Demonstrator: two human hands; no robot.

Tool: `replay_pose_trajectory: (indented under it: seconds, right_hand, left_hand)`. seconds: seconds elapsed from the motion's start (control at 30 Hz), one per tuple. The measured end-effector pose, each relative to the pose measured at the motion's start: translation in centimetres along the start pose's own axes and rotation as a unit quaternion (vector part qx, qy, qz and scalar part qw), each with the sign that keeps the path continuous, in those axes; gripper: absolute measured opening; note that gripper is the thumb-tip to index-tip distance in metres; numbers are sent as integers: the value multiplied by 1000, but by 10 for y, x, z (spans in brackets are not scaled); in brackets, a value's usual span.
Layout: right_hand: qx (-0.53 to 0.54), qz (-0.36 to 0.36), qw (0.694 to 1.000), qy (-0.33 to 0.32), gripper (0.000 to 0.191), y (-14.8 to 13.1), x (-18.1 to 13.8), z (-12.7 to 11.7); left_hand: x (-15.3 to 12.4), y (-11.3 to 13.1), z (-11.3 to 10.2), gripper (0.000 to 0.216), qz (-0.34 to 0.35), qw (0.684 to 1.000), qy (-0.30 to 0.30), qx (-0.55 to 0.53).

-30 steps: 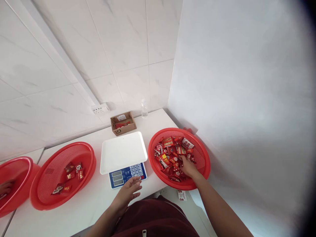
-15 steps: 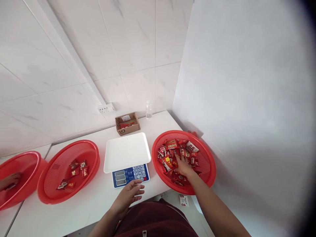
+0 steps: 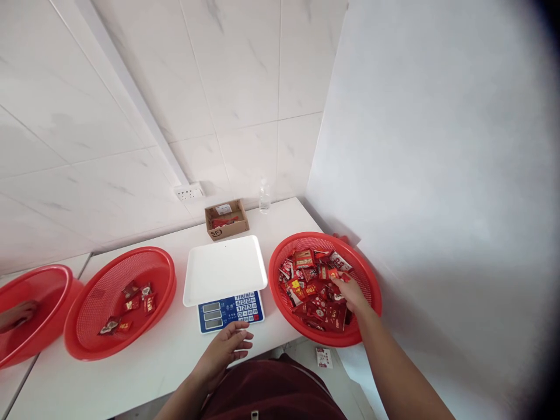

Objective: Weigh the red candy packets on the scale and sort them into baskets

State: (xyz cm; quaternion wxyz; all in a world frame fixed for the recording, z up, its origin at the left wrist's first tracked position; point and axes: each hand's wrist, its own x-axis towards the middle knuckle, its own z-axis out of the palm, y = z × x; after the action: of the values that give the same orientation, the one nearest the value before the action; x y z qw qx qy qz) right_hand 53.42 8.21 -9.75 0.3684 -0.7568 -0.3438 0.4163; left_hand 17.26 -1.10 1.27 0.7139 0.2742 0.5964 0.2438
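Observation:
My right hand (image 3: 351,293) is inside the right red plastic basket (image 3: 280,309), over a heap of small snack packets (image 3: 317,306). Its thumb and fingers close on a small red snack packet (image 3: 327,272) near the basket's middle; part of that packet is covered by the fingertips. My left hand (image 3: 224,352) hovers at the table's front edge with loosely curved fingers apart, holding nothing. Just beyond it stands a digital scale (image 3: 231,312) with a blue keypad and a bare white tray (image 3: 225,271).
Left of the scale, another red basket (image 3: 94,291) holds several packets. A co-worker's hand (image 3: 18,316) reaches into a further red basket (image 3: 65,286). An open cardboard box (image 3: 226,224) and a clear plastic bottle (image 3: 264,197) stand by the wall.
My right hand has shifted rightward within the basket, from reaching down into the packets to closing on one. My left hand has barely moved.

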Motion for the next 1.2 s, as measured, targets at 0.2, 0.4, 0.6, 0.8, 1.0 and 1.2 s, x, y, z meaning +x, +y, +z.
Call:
replay_pose_trajectory:
  seconds: [0.2, 0.4, 0.6, 0.8, 1.0, 1.2]
  right_hand:
    - [-4, -22, 999, -37, 27, -1, -4, -7]
    - [-304, -62, 949, -62, 37, -6, -8, 1]
    - [-474, -62, 871, -112, 37, -12, -20, 20]
    - [-468, -61, 871, -132, 33, -19, -14, 27]
    - [-426, -34, 898, -100, 35, -18, -8, 22]
    - [-286, -23, 956, -60, 32, -14, -1, 6]
  left_hand:
    - [2, 0, 1, 48, 1, 1000, -5, 6]
    - [3, 3, 7, 48, 0, 1000, -15, 8]
    - [4, 1, 6, 48, 4, 1000, -8, 4]
    - [3, 0, 4, 45, 4, 1000, -6, 4]
    - [3, 0, 5, 47, 5, 1000, -3, -3]
    - [3, 0, 6, 46, 4, 1000, 15, 2]
